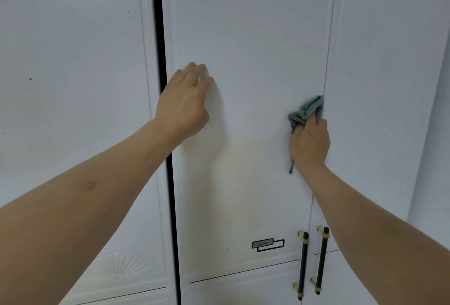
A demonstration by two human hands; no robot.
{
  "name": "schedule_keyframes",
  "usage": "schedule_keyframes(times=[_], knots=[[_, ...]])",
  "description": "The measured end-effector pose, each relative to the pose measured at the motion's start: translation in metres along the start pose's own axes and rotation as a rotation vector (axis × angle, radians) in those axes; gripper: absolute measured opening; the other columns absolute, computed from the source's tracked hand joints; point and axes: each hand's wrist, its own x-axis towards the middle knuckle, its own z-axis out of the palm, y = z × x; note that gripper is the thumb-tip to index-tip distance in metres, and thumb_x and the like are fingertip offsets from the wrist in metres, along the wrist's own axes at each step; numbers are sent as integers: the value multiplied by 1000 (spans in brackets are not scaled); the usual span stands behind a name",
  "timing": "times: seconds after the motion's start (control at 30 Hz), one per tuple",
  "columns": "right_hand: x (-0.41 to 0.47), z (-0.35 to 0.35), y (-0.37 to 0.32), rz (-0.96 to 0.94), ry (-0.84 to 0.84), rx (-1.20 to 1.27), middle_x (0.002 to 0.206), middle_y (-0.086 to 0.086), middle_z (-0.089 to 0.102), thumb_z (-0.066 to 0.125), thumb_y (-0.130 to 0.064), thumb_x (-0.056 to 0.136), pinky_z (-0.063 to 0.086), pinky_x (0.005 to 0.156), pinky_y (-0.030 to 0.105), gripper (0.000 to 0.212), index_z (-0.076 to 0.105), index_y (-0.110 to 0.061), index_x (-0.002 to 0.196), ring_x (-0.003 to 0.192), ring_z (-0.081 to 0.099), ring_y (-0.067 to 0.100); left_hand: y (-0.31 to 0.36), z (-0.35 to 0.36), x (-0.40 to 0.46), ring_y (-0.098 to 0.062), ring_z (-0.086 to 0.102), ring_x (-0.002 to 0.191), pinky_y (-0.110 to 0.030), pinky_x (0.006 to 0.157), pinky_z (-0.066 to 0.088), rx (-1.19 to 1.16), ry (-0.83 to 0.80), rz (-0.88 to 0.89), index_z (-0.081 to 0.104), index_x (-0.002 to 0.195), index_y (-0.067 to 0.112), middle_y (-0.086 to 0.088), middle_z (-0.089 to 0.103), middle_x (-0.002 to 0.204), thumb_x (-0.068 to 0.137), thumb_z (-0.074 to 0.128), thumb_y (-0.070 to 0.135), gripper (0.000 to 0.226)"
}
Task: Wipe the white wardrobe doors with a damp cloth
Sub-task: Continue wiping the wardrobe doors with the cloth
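Note:
White wardrobe doors fill the view. The middle door (pixel 248 36) has a yellowish stained patch below its centre. My left hand (pixel 183 102) rests flat against this door near its left edge, fingers fairly straight. My right hand (pixel 310 141) grips a bunched green cloth (pixel 308 108) with a grey checked edge and presses it on the middle door's right edge, beside the seam to the right door (pixel 379 61). A strip of the cloth hangs below my wrist.
A dark vertical gap (pixel 162 61) separates the left door (pixel 73 61) from the middle one. Two black bar handles (pixel 303 265) with brass ends sit low beside the right seam. A small label plate (pixel 267 244) is left of them. A grey wall stands at far right.

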Motion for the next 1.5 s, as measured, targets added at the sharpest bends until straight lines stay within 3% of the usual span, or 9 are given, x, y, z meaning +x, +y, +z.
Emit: schedule_keyframes(times=[0.2,0.47,0.63,0.73,0.93,1.07,1.3,1.4,1.5], knots=[[-49,17,-55,-76,-32,7,113,21,55,51,-11,96,47,68,40,60,35,-3,153,83,57,35,-30,-3,-20,-41,38,141,-54,117,28,-3,4,53,51,139,-3,-19,49,146,67,30,-11,76],[-112,38,-160,-287,-83,92,112,21,59,59,-7,83,45,64,36,62,49,-3,145,79,58,35,-63,-8,-51,-38,36,144,-54,119,25,9,-13,68,51,139,-2,-16,49,147,70,31,-8,73],[-144,43,-193,-495,-111,97,98,11,57,27,-23,83,35,54,30,64,61,-20,137,77,49,27,-67,-8,-62,-38,36,144,-52,120,23,-30,-4,87,53,138,-2,-17,50,147,83,32,6,59],[-149,43,-175,-619,-141,60,97,8,58,38,-21,89,42,56,32,52,65,-25,132,84,53,27,-61,-6,-62,-38,33,146,-52,122,20,-32,-7,88,50,142,-2,-18,45,152,73,47,-12,69],[-125,34,-109,-969,-239,-42,95,10,57,73,-15,83,42,59,34,43,70,-26,124,86,53,31,-38,-7,-56,-40,32,147,-51,123,19,-38,-33,123,49,142,-3,-20,42,154,70,34,-14,75],[-89,2,-71,-546,-387,-111,121,9,53,55,-13,92,46,81,36,53,56,-36,140,103,51,31,-28,-2,-55,-37,28,149,-48,124,19,-57,-98,84,45,145,-4,-18,38,157,70,40,-17,76],[-31,-10,-56,58,-89,125,115,16,53,48,-10,95,53,83,42,51,49,-15,146,95,60,35,-21,-8,-52,-21,24,151,-32,111,35,-127,-115,-9,36,153,3,-4,36,160,77,40,-18,79],[-32,-4,-96,16,-71,134,119,17,55,50,-13,94,50,84,41,53,47,-16,147,97,60,37,-20,-10,-52,-22,35,146,-36,105,44,-134,-87,-23,45,147,2,-4,45,153,72,41,-18,77],[-66,9,-135,-271,-163,92,116,17,55,57,-18,91,48,74,41,58,47,-20,147,92,58,37,-20,-6,-49,-30,41,142,-38,111,37,-127,-60,-39,50,143,0,-11,48,151,72,45,-15,73]])
